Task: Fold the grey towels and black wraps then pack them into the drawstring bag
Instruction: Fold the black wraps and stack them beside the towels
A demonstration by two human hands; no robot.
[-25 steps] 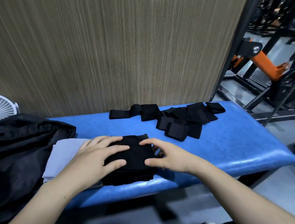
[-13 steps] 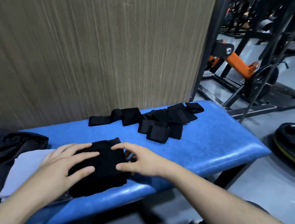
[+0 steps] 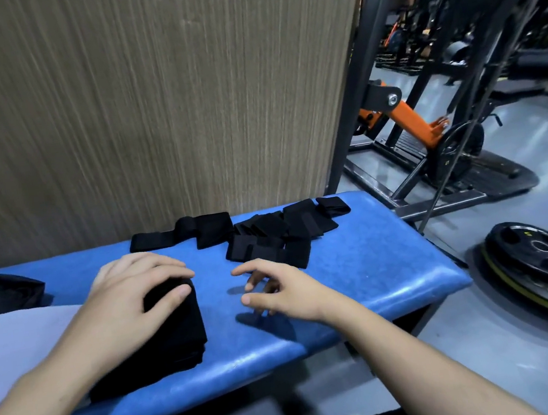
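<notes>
A gym corner: a blue padded table (image 3: 359, 266) stands against a wood-grain wall (image 3: 149, 102), with a black and orange machine (image 3: 407, 122) and a weight plate (image 3: 545, 263) on the grey floor to its right. On the table's near left part lies a folded black stack (image 3: 178, 336), its near edge close to the table's front edge. The left hand (image 3: 131, 293) lies flat on top of the stack, fingers spread and pressing down on it. Just left of the stack, touching it, lies a folded grey towel (image 3: 17, 345), and behind the towel, at the table's far left, is the dark bag (image 3: 0, 296). The right hand (image 3: 276, 290) hovers over bare blue padding just right of the stack, empty, fingers loosely curled and apart. Behind the right hand, along the table's wall side, lies a loose heap of black wraps (image 3: 269, 235), some folded into squares, one strip stretched out leftward.
</notes>
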